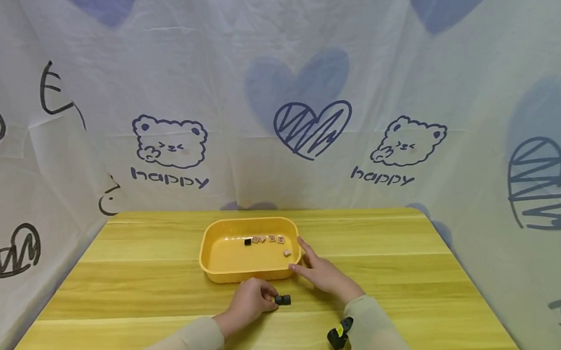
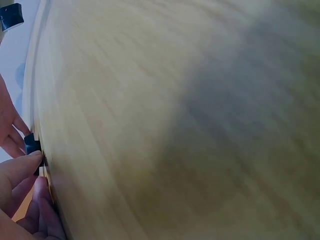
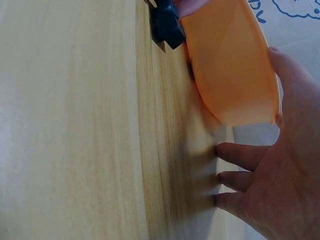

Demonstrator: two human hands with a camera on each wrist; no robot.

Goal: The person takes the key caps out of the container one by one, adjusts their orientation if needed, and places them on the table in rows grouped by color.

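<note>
The yellow tray (image 1: 219, 276) sits on the table and holds a black cube (image 1: 248, 242) and several small pinkish cubes (image 1: 272, 239). In front of it, two black cubes (image 1: 287, 300) stand side by side. My left hand (image 1: 250, 302) pinches the left one between thumb and fingers; in the left wrist view the thumb lies against a black cube (image 2: 31, 144). At the tray's right end, my right hand (image 1: 326, 273) rests with its thumb on the rim. Its other fingers (image 3: 240, 156) reach out straight beside the tray wall (image 3: 230, 75).
The wood-grain table (image 1: 139, 293) extends around the tray on all sides. A white cloth (image 1: 241, 161) with hearts and bear drawings hangs behind and beside it. A black camera mount (image 1: 338, 335) is strapped at the right wrist.
</note>
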